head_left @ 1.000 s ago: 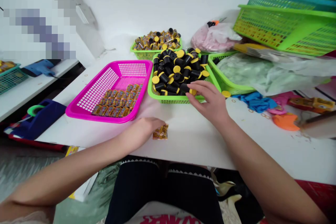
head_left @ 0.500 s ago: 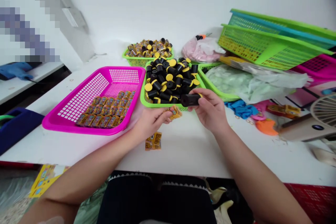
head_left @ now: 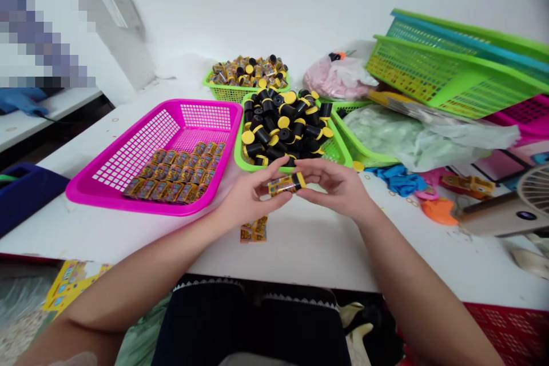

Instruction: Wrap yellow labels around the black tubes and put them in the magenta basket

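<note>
Between my hands is a small black canister (head_left: 297,182) with a yellow cap, lying sideways with its cap to the right. A printed yellow sleeve (head_left: 281,185) is around most of its body. My left hand (head_left: 246,191) is closed on the sleeved part, thumb below and fingers above. My right hand (head_left: 341,187) has its fingertips at the capped end, curled in a loose pinch. More flat printed sleeves (head_left: 254,231) lie on the table below my left hand. Just beyond my hands, a green basket (head_left: 343,151) is heaped with black canisters with yellow caps.
At left, a magenta basket (head_left: 98,174) holds rows of sleeved canisters (head_left: 180,174). Another green basket (head_left: 229,93) of sleeved ones stands behind. On the right are stacked baskets (head_left: 437,77), plastic bags (head_left: 398,128), blue balloon-like pieces (head_left: 397,179) and a fan (head_left: 514,200). A blue tape dispenser (head_left: 30,194) sits far left.
My hands have come together, and the sleeve that was in my left hand is now around the canister from my right hand. The view has shifted slightly.
</note>
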Available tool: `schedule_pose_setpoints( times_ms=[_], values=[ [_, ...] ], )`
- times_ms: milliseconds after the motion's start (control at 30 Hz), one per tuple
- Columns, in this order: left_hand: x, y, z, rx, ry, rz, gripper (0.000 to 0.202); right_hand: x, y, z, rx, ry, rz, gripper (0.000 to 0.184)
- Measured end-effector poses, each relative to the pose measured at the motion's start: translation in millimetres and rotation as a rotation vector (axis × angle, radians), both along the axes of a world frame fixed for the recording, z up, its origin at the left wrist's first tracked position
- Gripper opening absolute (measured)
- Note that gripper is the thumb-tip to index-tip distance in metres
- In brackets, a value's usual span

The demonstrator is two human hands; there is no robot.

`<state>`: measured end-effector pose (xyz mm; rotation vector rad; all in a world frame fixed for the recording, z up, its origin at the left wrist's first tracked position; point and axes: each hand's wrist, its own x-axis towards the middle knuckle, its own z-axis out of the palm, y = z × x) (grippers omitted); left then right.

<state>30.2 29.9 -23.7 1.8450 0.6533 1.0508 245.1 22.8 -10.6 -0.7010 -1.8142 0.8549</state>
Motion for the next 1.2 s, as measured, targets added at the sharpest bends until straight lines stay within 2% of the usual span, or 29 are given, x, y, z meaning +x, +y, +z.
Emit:
schedule_pose_setpoints(
  times_ms=[133,233,333,433,567,600,667,767,933,1033,1200],
  values=[
    [-0.5,0.4,-2.4,-0.168,-0.046,-0.092,0.089,-2.3,0.8,-3.0,0.042,-0.067,0.036,0.034],
    [-3.1,0.7,-0.4,-0.275,-0.084,-0.193,0.098,-2.7,0.4,-3.4,0.121,-0.056,0.042,0.031],
    [-4.0,1.1,-0.2,-0.308,-0.154,-0.253,0.104,-3.7,-0.7,-2.7,0.220,-0.094,0.000,0.029],
    [-1.8,0.5,-2.7,-0.355,-0.251,-0.199,0.109,-9.3,-2.8,-2.6,0.311,-0.224,-0.048,0.032],
    [3.1,-2.6,-5.4,-0.376,-0.292,-0.145,0.122,-21.6,-8.6,-6.3,0.383,-0.390,0.024,0.049],
    [4.0,-3.3,-5.2,-0.381,-0.302,-0.148,0.123,-23.9,-10.4,-7.5,0.415,-0.418,-0.005,0.058],
    [5.1,-3.9,-3.3,-0.401,-0.338,-0.166,0.123,-26.5,-13.9,-9.1,0.511,-0.453,-0.148,0.070],
    [4.3,-2.5,0.7,-0.433,-0.375,-0.182,0.124,-27.9,-17.8,-8.7,0.600,-0.459,-0.319,0.056],
    [-1.6,0.3,5.4,-0.451,-0.392,-0.137,0.128,-33.7,-20.6,-8.4,0.654,-0.419,-0.329,0.050],
    [-5.6,-0.6,9.8,-0.390,-0.328,-0.109,0.131,-36.6,-21.9,-10.3,0.705,-0.402,-0.335,0.051],
    [-8.8,-8.1,21.1,-0.277,-0.235,0.017,0.135,-39.9,-24.0,-12.6,0.718,-0.416,-0.388,0.051]
  ],
)
